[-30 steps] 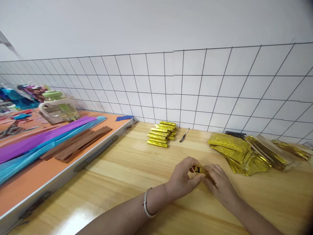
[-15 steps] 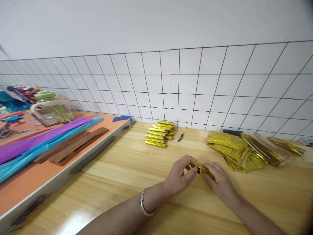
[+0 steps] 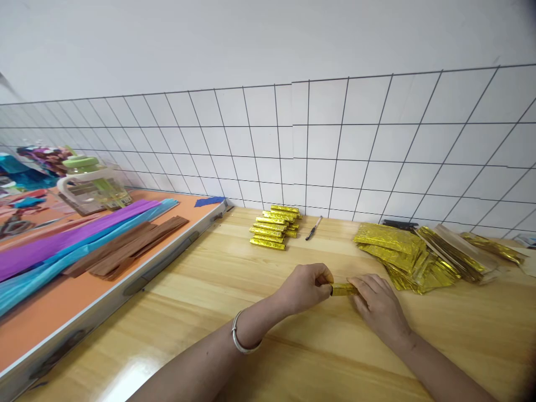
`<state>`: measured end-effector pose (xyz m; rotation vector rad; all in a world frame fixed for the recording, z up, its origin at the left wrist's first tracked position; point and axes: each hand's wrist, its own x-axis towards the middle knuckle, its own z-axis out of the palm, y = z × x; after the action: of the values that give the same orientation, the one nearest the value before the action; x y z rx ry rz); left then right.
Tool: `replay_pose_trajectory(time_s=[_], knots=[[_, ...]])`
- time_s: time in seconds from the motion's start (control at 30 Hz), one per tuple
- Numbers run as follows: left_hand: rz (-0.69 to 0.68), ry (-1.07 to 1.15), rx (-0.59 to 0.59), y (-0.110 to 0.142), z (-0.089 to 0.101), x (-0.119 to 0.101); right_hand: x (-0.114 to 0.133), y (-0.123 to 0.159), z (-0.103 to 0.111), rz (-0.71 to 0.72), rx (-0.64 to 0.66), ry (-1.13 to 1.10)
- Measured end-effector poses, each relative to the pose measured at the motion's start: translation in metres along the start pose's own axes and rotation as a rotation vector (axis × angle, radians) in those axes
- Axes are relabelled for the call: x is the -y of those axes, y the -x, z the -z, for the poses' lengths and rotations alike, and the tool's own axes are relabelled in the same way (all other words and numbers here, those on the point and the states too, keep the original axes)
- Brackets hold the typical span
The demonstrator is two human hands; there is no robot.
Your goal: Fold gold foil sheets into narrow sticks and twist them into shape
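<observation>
Between my two hands, low over the wooden table, lies a small folded strip of gold foil. My left hand pinches its left end, where a dark edge shows. Fingers of my right hand are closed over the strip's right end. Beyond my hands a stack of similar folded gold foil pieces lies near the wall. A pen rests just to the right of that stack. A heap of flat gold foil packets spreads out to the right of my right hand.
On the left is an orange board with a raised edge, carrying brown strips, a blue strip and a purple strip. Behind them stands a clear bottle with a green lid. A gridded white wall bounds the back.
My left hand has shifted slightly left, and more of the gold foil strip now shows between my hands. My right hand has stayed near the same place.
</observation>
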<state>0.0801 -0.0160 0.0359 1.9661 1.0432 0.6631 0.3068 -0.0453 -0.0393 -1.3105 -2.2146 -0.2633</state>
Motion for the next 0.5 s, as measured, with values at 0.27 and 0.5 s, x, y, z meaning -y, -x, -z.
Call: replay_pose_trajectory(time_s=[0.27, 0.5], knots=[[-0.035, -0.132, -0.107, 0.0005, -0.0025, 0.0018, 0.0014, 0.0001, -0.0013, -0.002, -0.007, -0.033], [-0.053, -0.154, -0.133, 0.0019, -0.0054, 0.0002, 0.0035, 0.0004, -0.001, -0.018, 0.025, -0.046]])
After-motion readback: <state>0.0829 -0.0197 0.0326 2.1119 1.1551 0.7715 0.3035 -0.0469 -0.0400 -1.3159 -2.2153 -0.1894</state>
